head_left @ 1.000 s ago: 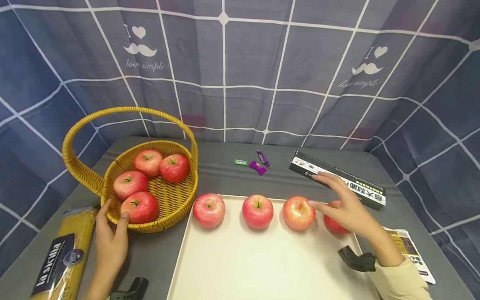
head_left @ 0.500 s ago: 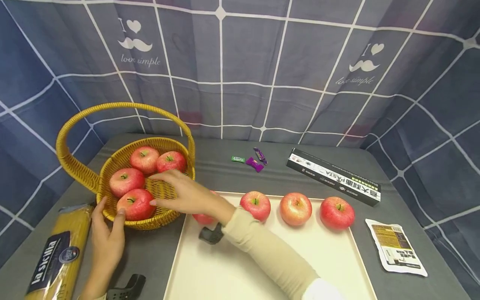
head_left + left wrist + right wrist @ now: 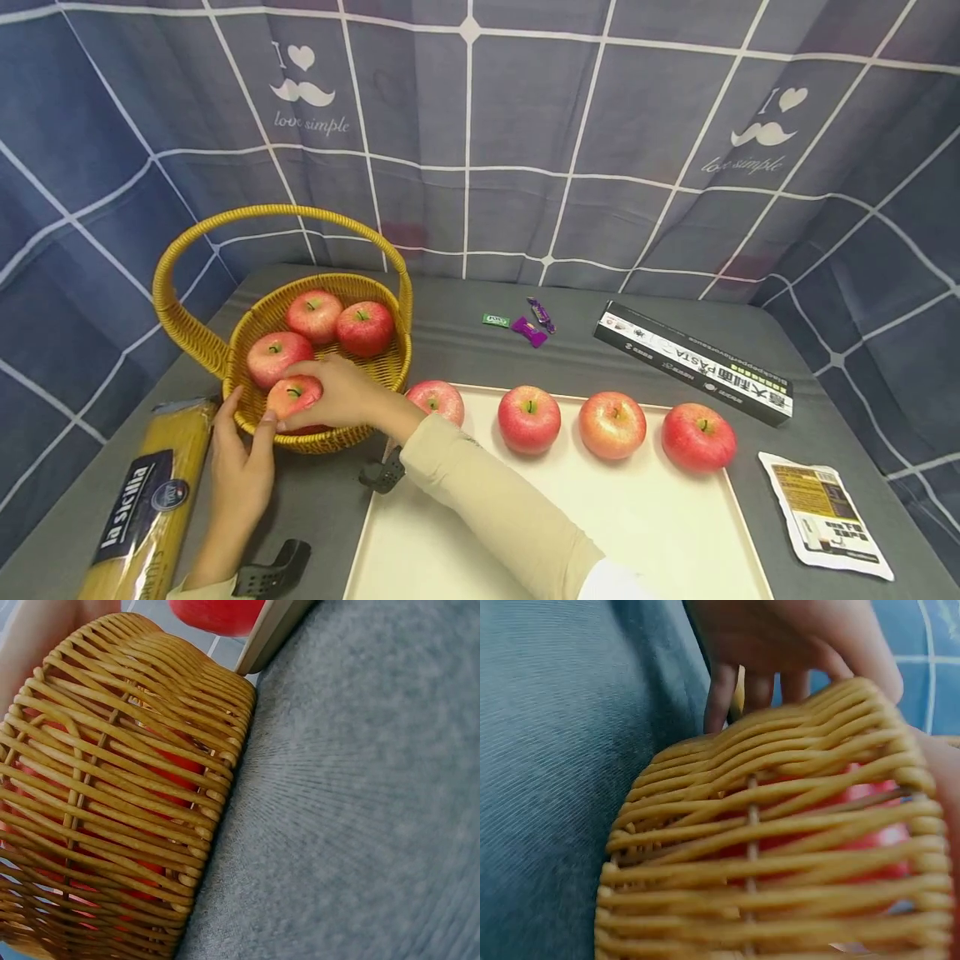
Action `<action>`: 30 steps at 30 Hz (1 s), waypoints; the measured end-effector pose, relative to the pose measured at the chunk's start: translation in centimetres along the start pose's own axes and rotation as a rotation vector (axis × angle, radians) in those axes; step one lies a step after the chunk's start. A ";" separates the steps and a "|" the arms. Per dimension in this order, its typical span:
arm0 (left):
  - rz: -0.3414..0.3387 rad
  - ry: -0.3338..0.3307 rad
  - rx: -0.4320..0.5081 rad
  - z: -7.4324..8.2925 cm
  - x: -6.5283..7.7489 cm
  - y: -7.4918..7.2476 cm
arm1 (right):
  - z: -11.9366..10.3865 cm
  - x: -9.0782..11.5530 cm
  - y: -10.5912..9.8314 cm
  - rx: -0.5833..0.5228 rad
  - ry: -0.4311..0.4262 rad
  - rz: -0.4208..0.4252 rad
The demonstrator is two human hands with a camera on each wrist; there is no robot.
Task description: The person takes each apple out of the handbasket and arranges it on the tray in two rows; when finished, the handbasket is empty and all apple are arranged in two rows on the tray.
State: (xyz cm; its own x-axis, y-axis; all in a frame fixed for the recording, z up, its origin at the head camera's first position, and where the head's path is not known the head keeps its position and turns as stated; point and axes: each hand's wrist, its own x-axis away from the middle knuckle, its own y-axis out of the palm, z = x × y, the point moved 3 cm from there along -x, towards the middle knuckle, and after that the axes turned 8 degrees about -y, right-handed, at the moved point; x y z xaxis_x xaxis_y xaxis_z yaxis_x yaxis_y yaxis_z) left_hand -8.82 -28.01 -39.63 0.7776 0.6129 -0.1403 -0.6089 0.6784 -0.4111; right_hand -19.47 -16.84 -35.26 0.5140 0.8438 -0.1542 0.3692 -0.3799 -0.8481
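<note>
A yellow wicker basket (image 3: 392, 367) with a tall hoop handle stands at the left, with several red apples inside. My left hand (image 3: 243, 477) holds its near left rim, the thumb at the rim and the fingers along the outside. Reaching in from the right, my right hand (image 3: 343, 393) grips the nearest apple (image 3: 295, 395), thumb at its near side and fingers over its far side. Behind it lie another apple (image 3: 276, 357) and two more at the back. In the right wrist view the basket wall (image 3: 780, 862) hides the held apple's underside.
A cream tray (image 3: 660, 521) bears a row of apples (image 3: 528, 421) along its far edge. Left of the basket lies a spaghetti packet (image 3: 150, 508). Small candies (image 3: 529, 332), a black pasta box (image 3: 697, 362) and a white pouch (image 3: 825, 517) lie farther right.
My right hand has swung left from the tray's rightmost apple to the basket and has taken hold of the nearest apple there. The left hand stays at the basket rim.
</note>
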 end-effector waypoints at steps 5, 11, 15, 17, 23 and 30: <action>0.002 0.012 -0.009 -0.1 0.2 0.1 | -0.1 4.3 -2.7 -0.236 -0.030 0.174; 0.017 0.016 -0.002 -0.3 0.2 0.1 | -0.8 11.3 -3.8 -0.332 -0.233 0.064; 0.011 0.017 -0.014 -0.3 0.0 0.2 | -0.6 15.5 -2.4 -0.292 -0.298 -0.079; 0.007 0.017 -0.014 -0.3 -0.1 0.2 | -0.2 17.0 -1.5 -0.261 -0.314 -0.149; 0.008 0.011 -0.004 -0.6 -0.1 0.2 | 0.8 18.7 0.0 -0.218 -0.346 -0.279; 0.016 0.016 -0.010 -0.4 -0.1 0.1 | 1.2 15.0 -3.5 -0.324 -0.249 -0.158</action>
State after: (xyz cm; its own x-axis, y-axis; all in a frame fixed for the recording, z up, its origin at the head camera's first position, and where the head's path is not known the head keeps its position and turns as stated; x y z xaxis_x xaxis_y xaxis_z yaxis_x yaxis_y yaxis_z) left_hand -8.89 -28.24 -40.04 0.7702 0.6170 -0.1616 -0.6198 0.6642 -0.4179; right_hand -13.96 -2.35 -35.21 0.2442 0.9516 -0.1867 0.6727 -0.3049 -0.6741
